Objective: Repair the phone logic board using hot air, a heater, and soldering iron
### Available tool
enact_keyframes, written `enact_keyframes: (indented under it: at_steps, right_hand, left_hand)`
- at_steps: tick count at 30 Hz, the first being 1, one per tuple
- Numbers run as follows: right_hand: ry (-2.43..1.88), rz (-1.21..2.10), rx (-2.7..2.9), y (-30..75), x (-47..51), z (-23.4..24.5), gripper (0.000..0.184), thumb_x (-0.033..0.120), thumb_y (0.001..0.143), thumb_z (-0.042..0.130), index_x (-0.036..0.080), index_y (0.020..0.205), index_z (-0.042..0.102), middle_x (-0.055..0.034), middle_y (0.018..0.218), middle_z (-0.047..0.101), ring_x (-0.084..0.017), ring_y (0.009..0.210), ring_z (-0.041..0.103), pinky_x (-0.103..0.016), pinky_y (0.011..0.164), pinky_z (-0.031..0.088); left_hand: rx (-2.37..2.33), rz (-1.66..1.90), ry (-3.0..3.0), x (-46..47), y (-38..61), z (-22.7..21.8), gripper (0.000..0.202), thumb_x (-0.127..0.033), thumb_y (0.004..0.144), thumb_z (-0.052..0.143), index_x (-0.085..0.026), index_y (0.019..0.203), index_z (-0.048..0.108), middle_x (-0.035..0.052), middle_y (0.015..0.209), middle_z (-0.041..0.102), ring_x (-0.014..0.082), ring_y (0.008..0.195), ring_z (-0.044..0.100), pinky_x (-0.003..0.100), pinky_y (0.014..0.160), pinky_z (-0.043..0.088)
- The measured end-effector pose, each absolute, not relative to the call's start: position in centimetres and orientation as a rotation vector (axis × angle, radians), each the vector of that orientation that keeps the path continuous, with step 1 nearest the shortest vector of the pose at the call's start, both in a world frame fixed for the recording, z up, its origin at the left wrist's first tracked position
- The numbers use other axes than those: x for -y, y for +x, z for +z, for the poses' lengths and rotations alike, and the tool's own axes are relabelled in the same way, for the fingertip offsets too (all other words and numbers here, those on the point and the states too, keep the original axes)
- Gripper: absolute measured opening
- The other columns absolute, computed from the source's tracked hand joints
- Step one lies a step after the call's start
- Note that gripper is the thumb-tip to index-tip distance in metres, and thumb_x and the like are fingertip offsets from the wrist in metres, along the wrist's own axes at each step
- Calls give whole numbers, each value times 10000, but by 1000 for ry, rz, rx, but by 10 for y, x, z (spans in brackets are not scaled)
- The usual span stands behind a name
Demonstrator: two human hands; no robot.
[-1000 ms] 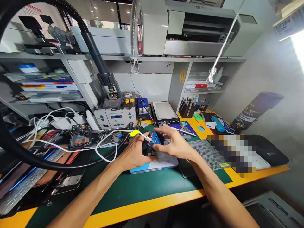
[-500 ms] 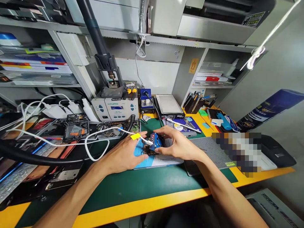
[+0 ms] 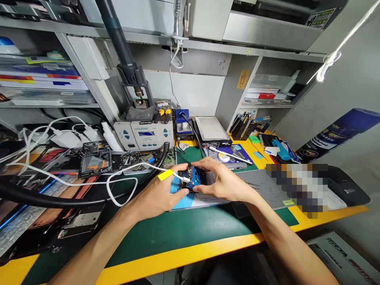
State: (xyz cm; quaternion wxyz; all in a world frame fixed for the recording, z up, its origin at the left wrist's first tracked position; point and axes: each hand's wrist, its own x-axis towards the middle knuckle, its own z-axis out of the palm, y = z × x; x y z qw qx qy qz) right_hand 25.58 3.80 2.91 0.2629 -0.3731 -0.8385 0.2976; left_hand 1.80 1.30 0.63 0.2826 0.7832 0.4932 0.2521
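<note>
A small blue gadget (image 3: 194,177) sits at the middle of the green mat, over a light blue and white pad (image 3: 184,201). My right hand (image 3: 225,183) curls round it from the right, thumb and fingers pinching its sides. A white cable (image 3: 124,180) with a yellow tag (image 3: 165,174) runs in from the left to the gadget. My left hand (image 3: 157,194) is closed on the cable's plug end at the gadget's left edge.
A rework station (image 3: 145,133) and a hot plate (image 3: 211,130) stand behind. Opened phones and boards (image 3: 95,160) lie at the left with a thick black hose (image 3: 44,196). A grey perforated mat (image 3: 264,188), tool holder (image 3: 243,127) and dark spray can (image 3: 338,132) are at the right.
The camera has tilted down and moved closer. Both hands stay at the blue gadget; my left hand has shifted slightly toward it with the cable's plug.
</note>
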Motion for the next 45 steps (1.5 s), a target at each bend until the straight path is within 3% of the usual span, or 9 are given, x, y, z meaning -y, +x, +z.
enact_keyframes:
  at_steps: [11, 20, 27, 35, 45]
  right_hand:
    - [-1066, 710, 2368, 260, -35, 33, 623, 323, 809, 765, 184, 1377, 550, -114, 1249, 621, -271, 1109, 613, -436, 967, 511]
    - [-1040, 702, 2319, 259, -34, 37, 555, 231, 777, 752, 203, 1301, 571, -88, 1195, 636, -249, 1056, 623, -400, 932, 515]
    - [-1006, 663, 2247, 257, -32, 40, 553, 163, 740, 755, 185, 1265, 585, -85, 1187, 631, -238, 1063, 616, -370, 940, 501]
    - [-964, 686, 2209, 258, -35, 36, 574, 180, 755, 771, 219, 1292, 574, -71, 1198, 624, -234, 1086, 612, -377, 950, 499]
    - [-947, 699, 2211, 257, -34, 36, 565, 174, 761, 766, 226, 1292, 583, -81, 1210, 621, -243, 1101, 607, -402, 965, 505]
  left_hand:
    - [-1323, 736, 2074, -13, 22, 10, 575, -388, 855, 653, -245, 1392, 503, 72, 1444, 565, 256, 1342, 527, 428, 1170, 415]
    - [-1301, 832, 2092, -13, 24, 9, 494, -347, 852, 667, -241, 1323, 562, 87, 1353, 622, 275, 1252, 590, 471, 1110, 467]
    - [-1173, 905, 2173, -10, 25, 13, 479, -315, 891, 629, -248, 1362, 573, 74, 1498, 514, 257, 1409, 455, 445, 1224, 340]
    - [-1160, 920, 2233, -9, 26, 7, 601, -276, 882, 618, -192, 1457, 467, 108, 1526, 477, 258, 1426, 432, 444, 1228, 344]
    - [-1163, 956, 2150, -7, 25, 15, 556, -284, 864, 617, -177, 1397, 499, 126, 1435, 546, 272, 1358, 500, 436, 1179, 402]
